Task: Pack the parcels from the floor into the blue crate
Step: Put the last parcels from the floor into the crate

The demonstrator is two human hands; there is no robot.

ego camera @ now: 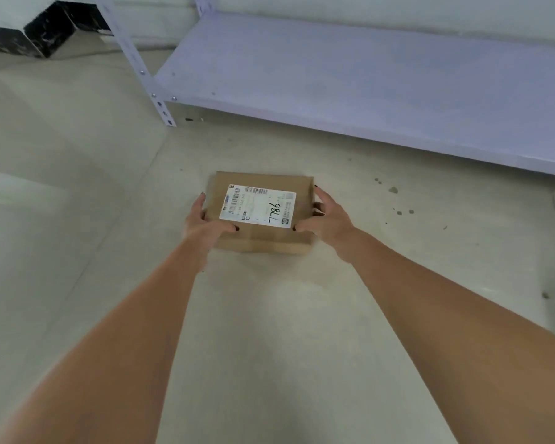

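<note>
A flat brown cardboard parcel [263, 237] with a white shipping label marked "7786" sits in the middle of the view, over the pale floor. My left hand [202, 224] grips its left side, thumb on top. My right hand [326, 221] grips its right side, thumb on the top near the label. I cannot tell whether the parcel rests on the floor or is slightly lifted. The blue crate is not in view.
A low pale-lilac metal shelf [366, 84] runs across the back right, with its upright post [154, 94] left of the parcel. A black block [45, 30] stands at the far left corner. The concrete floor [269, 331] has small dark spots at right.
</note>
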